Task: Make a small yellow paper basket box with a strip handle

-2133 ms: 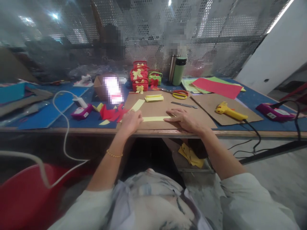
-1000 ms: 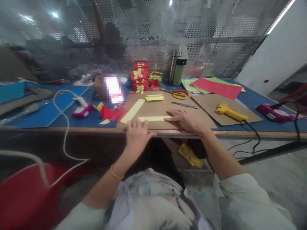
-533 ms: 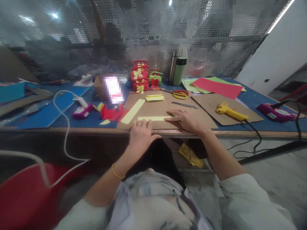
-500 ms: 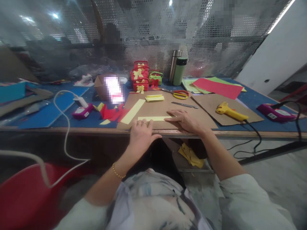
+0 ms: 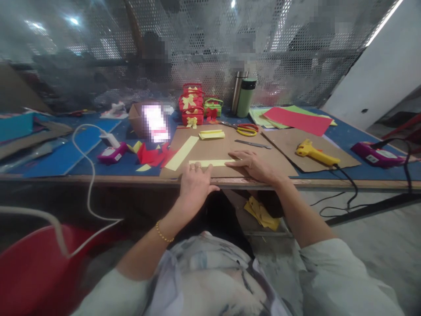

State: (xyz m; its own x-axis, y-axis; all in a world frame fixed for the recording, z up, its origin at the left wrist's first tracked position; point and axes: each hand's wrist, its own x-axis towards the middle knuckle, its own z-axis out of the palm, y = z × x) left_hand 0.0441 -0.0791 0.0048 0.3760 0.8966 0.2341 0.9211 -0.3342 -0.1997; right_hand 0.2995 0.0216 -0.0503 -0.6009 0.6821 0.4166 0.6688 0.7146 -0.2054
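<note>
A narrow pale yellow paper strip [image 5: 217, 163] lies flat on a brown cardboard sheet [image 5: 210, 149] at the table's front edge. The fingertips of my left hand [image 5: 195, 182] rest on its left end, fingers stretched out and thumb apart. My right hand [image 5: 255, 166] lies flat over the strip's right end, its fingers extended to the left. A wider yellow strip [image 5: 182, 153] slants to the left of it, and folded yellow paper [image 5: 212, 134] sits behind. Beyond my right hand are a grey blade-like tool [image 5: 252, 144] and scissors [image 5: 247, 129] with red and yellow handles.
Small red boxes [image 5: 191, 105] and a green box [image 5: 213, 107] with bows stand at the back near a green bottle [image 5: 246, 97]. A yellow glue gun [image 5: 315, 153] lies right on cardboard. Red scraps [image 5: 153, 154], a glowing phone [image 5: 156, 123] and a white cable [image 5: 94, 175] are left.
My left hand has shifted very slightly, its fingers still on the strip. My right hand stays in place.
</note>
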